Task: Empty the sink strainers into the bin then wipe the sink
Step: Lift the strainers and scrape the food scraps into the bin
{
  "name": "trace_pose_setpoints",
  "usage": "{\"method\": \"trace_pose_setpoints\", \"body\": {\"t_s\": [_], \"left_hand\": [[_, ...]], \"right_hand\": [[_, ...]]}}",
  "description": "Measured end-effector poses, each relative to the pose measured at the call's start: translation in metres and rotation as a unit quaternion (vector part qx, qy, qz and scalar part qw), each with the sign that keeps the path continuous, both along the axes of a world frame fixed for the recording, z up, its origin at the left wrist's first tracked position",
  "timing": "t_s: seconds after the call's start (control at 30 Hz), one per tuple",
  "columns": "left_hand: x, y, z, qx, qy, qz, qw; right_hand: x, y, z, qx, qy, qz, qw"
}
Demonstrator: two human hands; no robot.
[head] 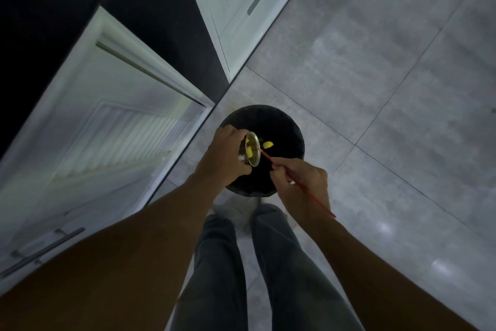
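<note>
Strainer point(252, 148): metal, tipped sideways over left rim of bin point(292, 126), yellow scraps point(249, 152) inside
Left hand point(225, 155): fingers wrapped round strainer
Right hand point(302, 177): pinching red stick point(314, 199), tip at strainer rim
Bin: black, on tiled floor point(375, 89); yellow piece point(267, 145) within its mouth

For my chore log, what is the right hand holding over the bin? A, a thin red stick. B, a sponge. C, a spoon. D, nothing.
A: the right hand pinches a thin red stick, its tip at the strainer that the left hand holds over the bin.
</note>
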State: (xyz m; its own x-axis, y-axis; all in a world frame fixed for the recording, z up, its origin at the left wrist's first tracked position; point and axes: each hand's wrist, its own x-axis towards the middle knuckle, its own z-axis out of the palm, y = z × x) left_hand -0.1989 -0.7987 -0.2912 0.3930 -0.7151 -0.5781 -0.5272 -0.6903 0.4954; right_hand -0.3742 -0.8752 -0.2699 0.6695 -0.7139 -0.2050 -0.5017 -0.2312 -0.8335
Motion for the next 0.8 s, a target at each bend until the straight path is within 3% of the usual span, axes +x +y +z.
{"method": "trace_pose_setpoints", "body": {"t_s": [0.27, 0.5, 0.7, 0.8], "left_hand": [[-0.003, 0.000, -0.002, -0.007, 0.002, 0.002, 1.000], [-0.002, 0.005, -0.002, -0.010, -0.007, -0.003, 1.000], [0.000, 0.005, -0.002, -0.016, -0.006, 0.008, 1.000], [0.002, 0.006, 0.000, -0.018, -0.009, 0.000, 1.000]], "right_hand": [[0.004, -0.001, -0.001, -0.015, -0.027, 0.062, 0.998], [0.000, 0.000, 0.005, -0.020, -0.016, 0.000, 1.000], [0.002, 0.002, 0.007, 0.017, -0.024, 0.036, 0.999], [0.003, 0.002, 0.006, 0.001, 0.002, 0.004, 1.000]]}}
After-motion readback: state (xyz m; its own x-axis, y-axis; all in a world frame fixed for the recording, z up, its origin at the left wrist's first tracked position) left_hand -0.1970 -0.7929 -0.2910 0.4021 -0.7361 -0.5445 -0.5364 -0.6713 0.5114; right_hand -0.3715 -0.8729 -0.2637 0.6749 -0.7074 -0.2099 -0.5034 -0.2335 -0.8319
